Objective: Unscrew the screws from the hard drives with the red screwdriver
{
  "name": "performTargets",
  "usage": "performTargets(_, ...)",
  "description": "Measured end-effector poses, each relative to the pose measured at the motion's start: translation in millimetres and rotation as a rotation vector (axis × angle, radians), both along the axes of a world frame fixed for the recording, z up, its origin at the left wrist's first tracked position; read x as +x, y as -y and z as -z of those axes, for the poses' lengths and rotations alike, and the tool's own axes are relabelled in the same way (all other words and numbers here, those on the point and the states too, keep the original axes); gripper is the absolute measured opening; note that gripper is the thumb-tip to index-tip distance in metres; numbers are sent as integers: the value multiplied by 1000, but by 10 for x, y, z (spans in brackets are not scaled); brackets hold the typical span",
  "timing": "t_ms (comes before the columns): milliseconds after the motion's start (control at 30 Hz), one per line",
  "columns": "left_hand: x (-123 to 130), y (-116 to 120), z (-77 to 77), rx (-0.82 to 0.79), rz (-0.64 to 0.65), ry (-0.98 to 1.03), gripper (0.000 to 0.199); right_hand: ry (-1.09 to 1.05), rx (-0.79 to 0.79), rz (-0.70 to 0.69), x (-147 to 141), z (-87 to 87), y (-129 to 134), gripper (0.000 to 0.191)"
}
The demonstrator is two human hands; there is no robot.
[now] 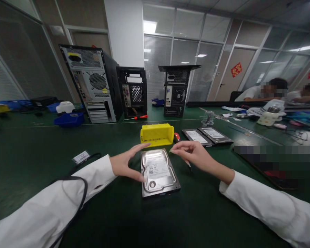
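The left hand [125, 164] is spread wide, its thumb at the left edge of a hard drive [158, 168]; I cannot tell if they touch. The drive lies label up toward the near edge of the desk [113, 217], a yellow bin [157, 132] just beyond it. The right hand [196, 155] has fingertips drawn together by the drive's far right corner; anything pinched is indistinct. Two more drives [197, 137] lie farther right.

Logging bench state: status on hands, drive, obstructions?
Left hand open, right hand pinched, contents unclear; both beside hard drive. Drive flat, label up. Yellow bin close beyond, red handle beside bin.
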State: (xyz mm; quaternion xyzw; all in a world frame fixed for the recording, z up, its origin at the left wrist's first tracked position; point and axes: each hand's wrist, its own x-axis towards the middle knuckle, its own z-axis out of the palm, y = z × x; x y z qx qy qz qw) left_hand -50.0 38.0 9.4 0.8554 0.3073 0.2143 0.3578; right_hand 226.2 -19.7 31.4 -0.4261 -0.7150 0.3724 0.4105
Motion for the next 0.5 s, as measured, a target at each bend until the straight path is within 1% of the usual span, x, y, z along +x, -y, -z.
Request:
performTargets(33, 33, -2, -78, 19, -21, 15, 86, 84, 62, -25, 44, -8, -4, 20)
performTargets(67, 80, -6, -151, 73, -61, 30, 68, 163, 123, -48, 78, -3, -8, 17)
performTargets(100, 137, -15, -215, 155, -69, 44, 53, 234, 182, -68, 104, 13, -10, 14)
performTargets(133, 205, -31, -266, 243, -55, 49, 39, 298, 235, -83, 122, 38, -13, 13)
performTargets(200, 362, -84, -324, 361, 15, 48, 22, 414, 322, -98, 143, 99, -18, 15)
performTargets(267, 535, -160, -325, 403, 119, 47, 18, 521, 392, -106, 156, 149, -22, 18)
performTargets(300, 621, -202, -309, 426, 190, 31, 19, 571, 424, -110, 163, 165, -24, 20)
performTargets(367, 774, -278, -254, 436, 266, 22, 17, 661, 488, -117, 176, 178, -26, 22)
performTargets(433, 882, -331, -185, 448, 337, 9, 15, 731, 550, -118, 186, 173, -27, 24)
performTargets(500, 930, -355, -115, 450, 395, 3, 15, 785, 606, -121, 187, 166, -26, 26)
